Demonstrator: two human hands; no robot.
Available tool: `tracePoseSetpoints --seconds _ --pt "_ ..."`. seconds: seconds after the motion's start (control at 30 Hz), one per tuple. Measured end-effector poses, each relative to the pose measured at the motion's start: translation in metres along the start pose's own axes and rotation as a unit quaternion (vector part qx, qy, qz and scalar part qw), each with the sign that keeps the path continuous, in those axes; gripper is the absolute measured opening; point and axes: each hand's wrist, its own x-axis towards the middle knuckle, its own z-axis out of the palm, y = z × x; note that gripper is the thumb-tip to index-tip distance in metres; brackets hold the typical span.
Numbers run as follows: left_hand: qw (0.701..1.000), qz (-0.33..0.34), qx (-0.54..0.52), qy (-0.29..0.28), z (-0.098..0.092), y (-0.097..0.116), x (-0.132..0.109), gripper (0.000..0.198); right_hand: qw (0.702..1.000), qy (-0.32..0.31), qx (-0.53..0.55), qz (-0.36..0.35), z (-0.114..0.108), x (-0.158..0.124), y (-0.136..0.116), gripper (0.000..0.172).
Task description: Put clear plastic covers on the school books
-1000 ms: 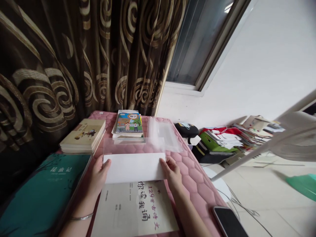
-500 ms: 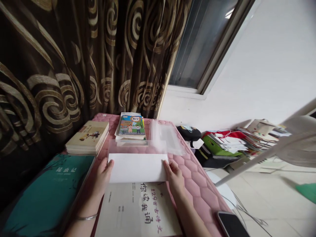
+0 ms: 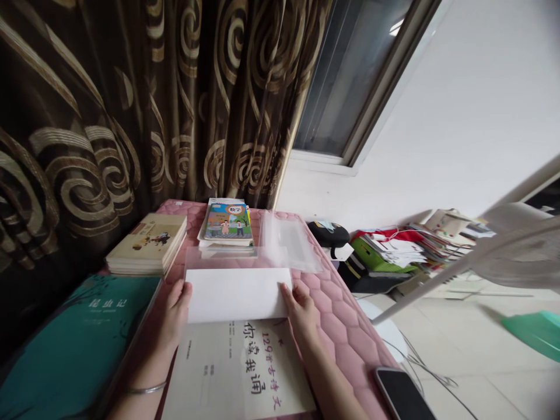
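A pale book [image 3: 238,373] with handwritten pink and black characters lies on the pink quilted table [image 3: 345,332] in front of me. Its white flap [image 3: 236,293] is folded over the far end. My left hand [image 3: 175,312] holds the flap's left edge, fingers curled on it. My right hand [image 3: 300,312] pinches the flap's right edge. A clear plastic cover [image 3: 227,258] lies just beyond the flap.
A teal book [image 3: 83,344] lies at my left. Two book stacks [image 3: 149,244] [image 3: 226,224] and a clear plastic sleeve [image 3: 289,242] sit further back by the dark curtain. A black phone [image 3: 402,396] rests near the table's right edge. Piled papers [image 3: 406,245] lie on the floor.
Only the camera has shifted slightly. Both hands keep the same hold on the white flap.
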Motion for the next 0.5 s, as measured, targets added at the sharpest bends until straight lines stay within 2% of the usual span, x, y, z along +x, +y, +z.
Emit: tracePoseSetpoints --seconds 0.1,0.33,0.5 --pt "1.0 -0.016 -0.02 -0.011 0.0017 -0.002 0.0 0.049 1.0 -0.012 0.022 0.01 -0.0001 -0.0017 -0.0034 0.035" --pt "1.0 -0.013 0.002 0.019 0.0021 0.0051 -0.0027 0.049 1.0 -0.002 0.008 0.0 0.0 -0.0002 0.0005 0.033" --pt "0.999 -0.025 -0.027 -0.01 0.0013 0.001 -0.0012 0.043 1.0 0.007 0.016 -0.016 0.0014 -0.0001 0.0024 0.031"
